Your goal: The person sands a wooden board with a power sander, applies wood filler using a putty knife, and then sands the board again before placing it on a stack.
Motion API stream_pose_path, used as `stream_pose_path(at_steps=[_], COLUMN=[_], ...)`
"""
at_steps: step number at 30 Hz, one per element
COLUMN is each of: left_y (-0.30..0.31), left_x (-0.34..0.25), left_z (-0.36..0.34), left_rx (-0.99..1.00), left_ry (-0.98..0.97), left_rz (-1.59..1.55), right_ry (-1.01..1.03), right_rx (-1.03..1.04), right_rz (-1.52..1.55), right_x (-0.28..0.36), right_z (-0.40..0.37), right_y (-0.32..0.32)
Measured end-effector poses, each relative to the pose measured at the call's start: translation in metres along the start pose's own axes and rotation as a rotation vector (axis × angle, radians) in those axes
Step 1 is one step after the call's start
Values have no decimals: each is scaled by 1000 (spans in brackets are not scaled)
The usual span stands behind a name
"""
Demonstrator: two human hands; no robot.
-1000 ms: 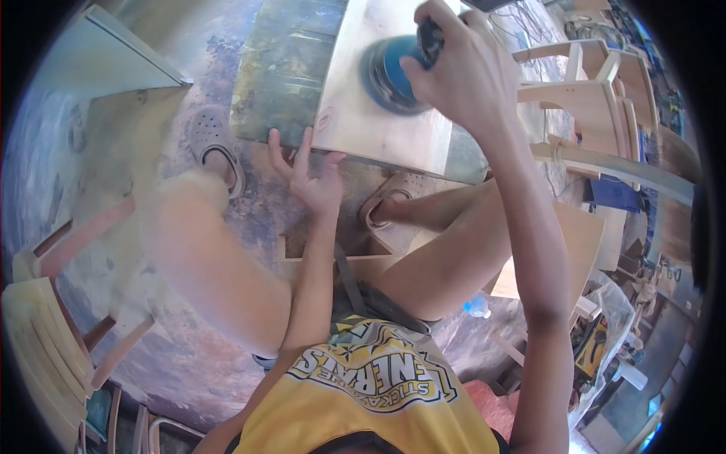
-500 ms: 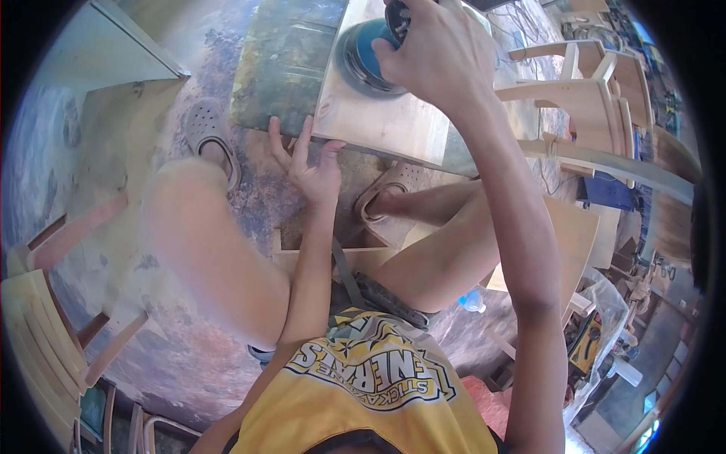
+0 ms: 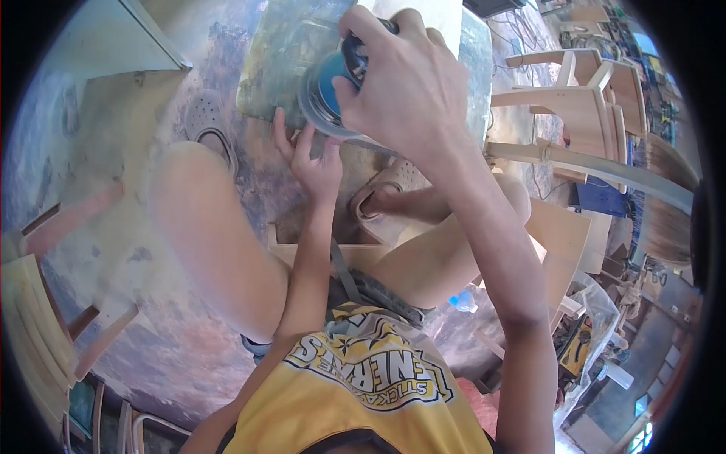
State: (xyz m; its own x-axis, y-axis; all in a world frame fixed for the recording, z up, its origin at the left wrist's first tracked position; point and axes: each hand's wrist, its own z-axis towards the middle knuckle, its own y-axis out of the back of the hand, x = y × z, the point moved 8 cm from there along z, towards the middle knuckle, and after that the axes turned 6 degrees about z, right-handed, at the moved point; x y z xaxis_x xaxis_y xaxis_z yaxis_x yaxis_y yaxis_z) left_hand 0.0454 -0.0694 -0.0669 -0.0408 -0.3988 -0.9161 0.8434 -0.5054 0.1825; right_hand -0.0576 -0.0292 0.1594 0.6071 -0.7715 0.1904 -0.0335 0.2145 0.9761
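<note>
My right hand (image 3: 412,87) is wrapped round a blue-and-black orbital sander (image 3: 330,85), gripping it from above. The sander's round base overlaps the near left part of a pale wooden board (image 3: 445,17), most of which my hand and forearm cover. Under the board is a worn greenish tabletop (image 3: 276,60). At the near edge, just below the sander, my left hand (image 3: 318,170) has its fingers spread and pointing up, the fingertips right at the edge of the tabletop and board.
Wooden chair frames (image 3: 582,98) stand on the right, with cables on the floor near them. A wooden bar (image 3: 590,166) crosses at right. Slatted wooden furniture (image 3: 45,333) is at lower left. A bottle with a blue cap (image 3: 463,301) lies beside my leg.
My right hand has moved the sander left and toward me, to the board's near left edge. My left hand stays at the edge, almost unmoved.
</note>
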Motion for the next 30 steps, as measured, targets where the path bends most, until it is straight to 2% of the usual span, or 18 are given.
stream_pose_path(at_steps=[5, 7, 9, 12, 15, 17, 19, 23, 28, 30], left_y=[-4, -1, -1, 2, 0, -1, -1, -2, -4, -4], left_x=[6, 3, 1, -7, -1, -2, -3, 4, 9, 10], left_z=[-1, 1, 3, 2, 2, 3, 3, 1, 1, 0], left_rx=[41, 40, 40, 33, 28, 41, 34, 24, 22, 4], left_ry=[111, 62, 18, -28, 43, 39, 43, 88, 39, 39], left_rz=[-136, -103, -71, -35, -105, -44, -41, -63, -78, -95], right_ry=[-13, -7, -25, -46, -53, -46, -57, -139, -205, -201], right_rx=[-25, -52, 45, 9, -71, -74, -50, -71, -131, -171], right_rz=[36, 39, -11, -24, -65, -64, 74, 63, -69, -136], right_x=[13, 16, 16, 11, -10, -24, -36, -69, -118, -141], right_z=[13, 14, 12, 16, 21, 14, 2, -11, -18, -30], right_y=[7, 8, -3, 0, 4, 9, 12, 21, 43, 32])
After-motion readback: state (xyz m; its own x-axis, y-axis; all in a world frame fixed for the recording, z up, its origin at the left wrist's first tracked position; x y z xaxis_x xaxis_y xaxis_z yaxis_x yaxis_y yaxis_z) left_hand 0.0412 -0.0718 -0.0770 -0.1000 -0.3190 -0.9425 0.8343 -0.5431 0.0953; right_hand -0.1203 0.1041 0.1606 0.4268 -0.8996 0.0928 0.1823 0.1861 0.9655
